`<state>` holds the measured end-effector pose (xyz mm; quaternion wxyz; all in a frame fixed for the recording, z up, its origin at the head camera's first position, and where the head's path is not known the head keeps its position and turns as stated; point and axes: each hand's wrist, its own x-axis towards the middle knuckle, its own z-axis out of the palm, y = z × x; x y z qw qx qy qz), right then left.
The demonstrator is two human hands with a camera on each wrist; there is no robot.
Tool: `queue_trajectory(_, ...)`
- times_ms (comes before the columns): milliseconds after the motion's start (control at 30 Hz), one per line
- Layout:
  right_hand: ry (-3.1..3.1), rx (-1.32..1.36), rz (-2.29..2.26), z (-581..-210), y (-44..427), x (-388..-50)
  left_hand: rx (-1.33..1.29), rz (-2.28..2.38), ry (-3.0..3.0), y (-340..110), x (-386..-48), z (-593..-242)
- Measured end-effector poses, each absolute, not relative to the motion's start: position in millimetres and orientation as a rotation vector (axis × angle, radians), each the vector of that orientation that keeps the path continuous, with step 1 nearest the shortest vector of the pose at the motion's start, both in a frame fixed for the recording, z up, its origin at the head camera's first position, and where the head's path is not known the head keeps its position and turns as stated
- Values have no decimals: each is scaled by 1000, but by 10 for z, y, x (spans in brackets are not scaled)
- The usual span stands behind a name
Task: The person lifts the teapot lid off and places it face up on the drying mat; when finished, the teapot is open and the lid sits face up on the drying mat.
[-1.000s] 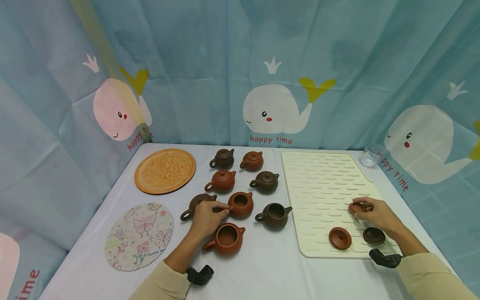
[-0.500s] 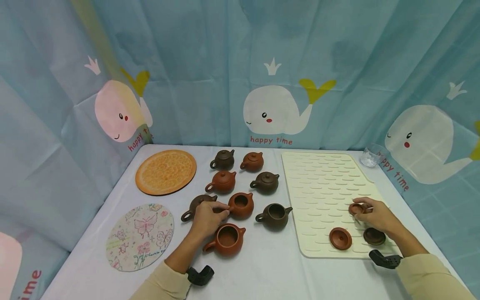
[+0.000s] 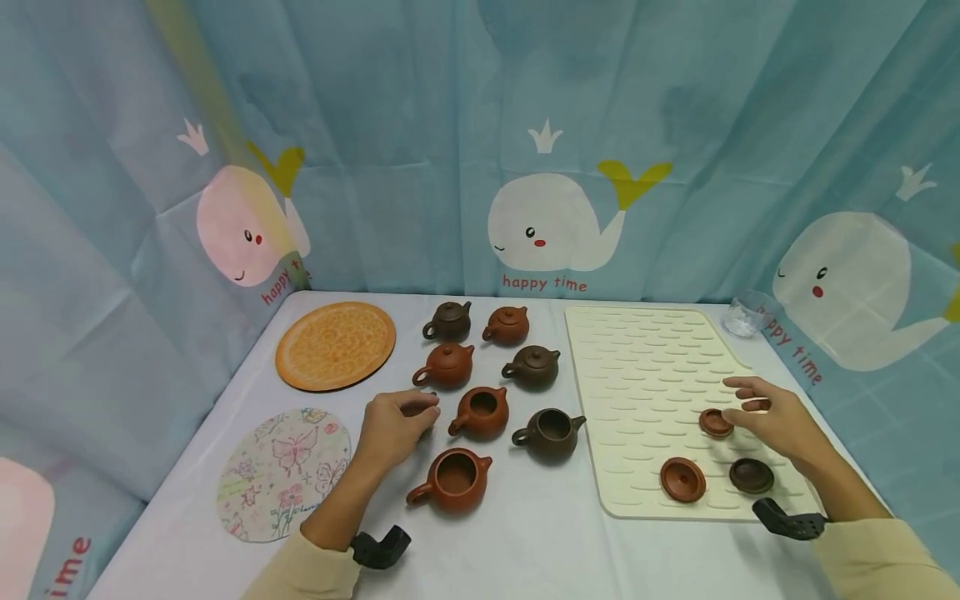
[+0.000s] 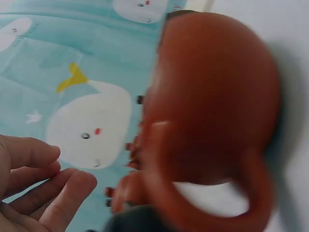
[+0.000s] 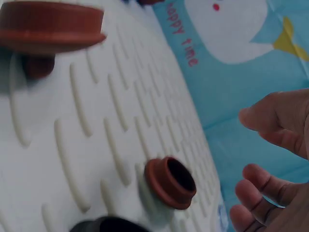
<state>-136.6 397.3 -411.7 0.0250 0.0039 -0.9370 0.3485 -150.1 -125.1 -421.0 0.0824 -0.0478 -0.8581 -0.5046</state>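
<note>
My left hand (image 3: 390,429) hovers left of a lidless reddish-brown teapot (image 3: 482,414), apart from it and holding nothing. It mostly hides a dark teapot behind it. Nearer to me stands another lidless reddish teapot (image 3: 455,479), which looms large in the left wrist view. To the right is a lidless dark teapot (image 3: 553,433). Over the cream ribbed mat (image 3: 637,375), my right hand (image 3: 776,417) has its thumb and fingers spread. A small reddish lid (image 3: 715,423) lies upturned on the mat by the thumb; the right wrist view shows that lid (image 5: 169,183) free of the fingers.
Another reddish lid (image 3: 682,479) and a dark lid (image 3: 752,476) lie upturned near the mat's front edge. Several lidded teapots, including a dark one (image 3: 536,367), stand further back. Two round mats (image 3: 335,346) lie left. A clear glass bowl (image 3: 750,313) sits back right.
My left hand has let go of the reddish teapot's handle and moved left. My right hand has released the small reddish lid and drawn slightly right, its fingers opening.
</note>
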Motion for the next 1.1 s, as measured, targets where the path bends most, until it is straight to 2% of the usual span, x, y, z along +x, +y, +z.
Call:
queue_trajectory(267,-2860,38,1049,-3946,3760,-1359,-135,-1640,-2311,-1456,-1409,-3968)
queue_trajectory(500,-2876,85,1091,-3797,3586,-1316,-34,-1682,-2188,-1640,-1301,-4005)
queue_trajectory(1100,-2705,427,1446,-3415,3033,-1241,177,-1725,-2208,-1906,-1384,-4646)
